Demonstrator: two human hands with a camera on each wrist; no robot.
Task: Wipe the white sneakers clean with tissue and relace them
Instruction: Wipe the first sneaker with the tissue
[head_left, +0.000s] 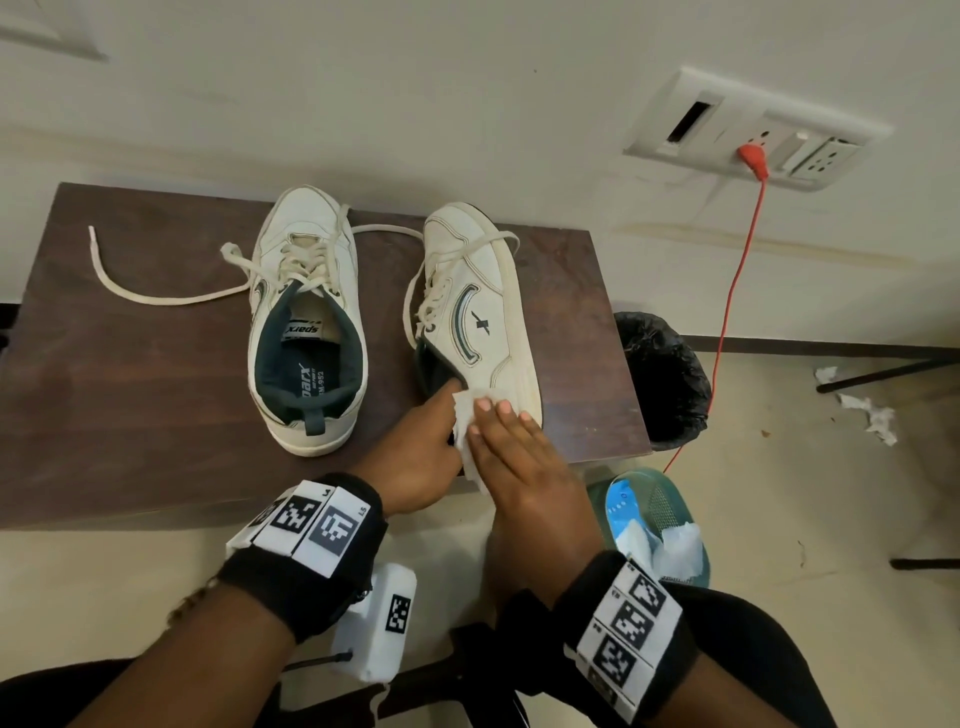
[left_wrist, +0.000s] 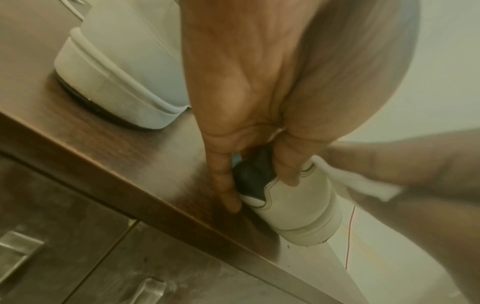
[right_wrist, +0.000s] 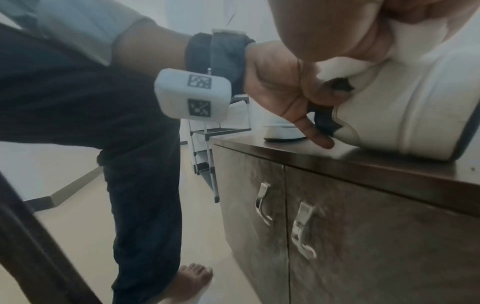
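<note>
Two white sneakers stand on a brown cabinet top (head_left: 130, 395). The left sneaker (head_left: 306, 322) sits upright with its lace (head_left: 156, 293) trailing off to the left. The right sneaker (head_left: 483, 301) is tipped onto its side near the cabinet's right edge. My left hand (head_left: 431, 431) grips its dark heel collar (left_wrist: 254, 174), with one finger (left_wrist: 226, 189) reaching down to the cabinet top. My right hand (head_left: 504, 431) presses a white tissue (head_left: 467, 415) flat against the heel side with straight fingers. The tissue (left_wrist: 363, 185) pokes out beneath that hand.
A bin with a black liner (head_left: 665, 379) stands on the floor right of the cabinet. A teal basket (head_left: 670, 499) holding tissues sits beside my right wrist. A red cable (head_left: 737, 280) hangs from the wall socket. Crumpled tissues (head_left: 872, 410) lie on the floor.
</note>
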